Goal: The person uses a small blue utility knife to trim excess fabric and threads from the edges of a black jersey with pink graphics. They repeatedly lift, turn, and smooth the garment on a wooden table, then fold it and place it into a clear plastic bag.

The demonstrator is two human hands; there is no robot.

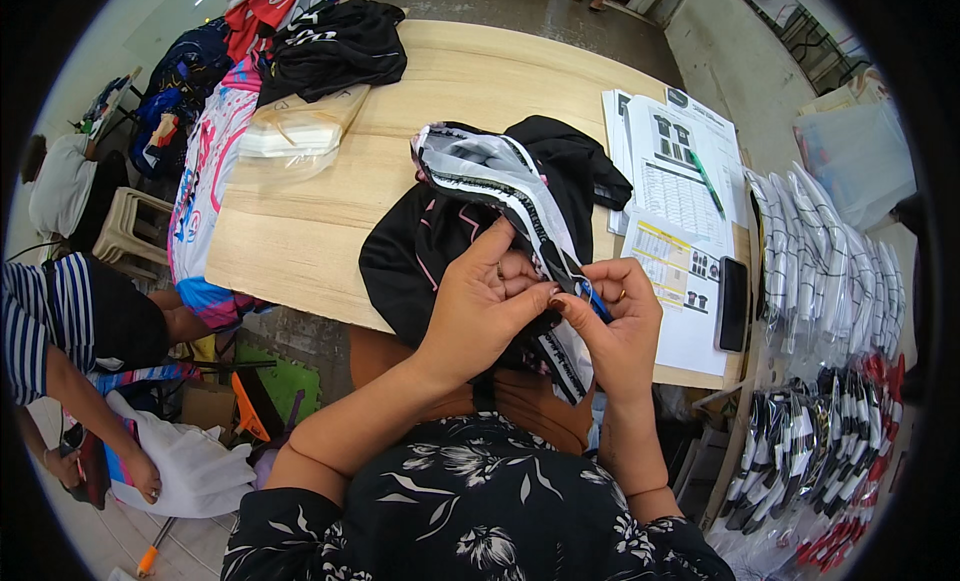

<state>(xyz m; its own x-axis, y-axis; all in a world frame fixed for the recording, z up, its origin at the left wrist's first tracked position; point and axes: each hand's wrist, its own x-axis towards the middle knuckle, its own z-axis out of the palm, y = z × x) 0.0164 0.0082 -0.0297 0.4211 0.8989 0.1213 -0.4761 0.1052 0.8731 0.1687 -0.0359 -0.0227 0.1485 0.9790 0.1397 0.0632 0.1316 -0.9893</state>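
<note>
A black garment with thin pink lines lies bunched at the table's front edge, partly hanging over it. Its hem is turned up, showing a pale inside and a black-and-white band with lettering. My left hand pinches the band's edge between thumb and fingers. Close against it, my right hand grips small blue-handled thread snips, whose dark blades lie along the band. The fingertips of both hands nearly meet there, and they hide part of the snips and cloth.
On the wooden table are printed sheets, a green pen, a phone, a plastic bag and a black jersey. Bagged garments hang at right. At left, a co-worker's hand rests on white cloth.
</note>
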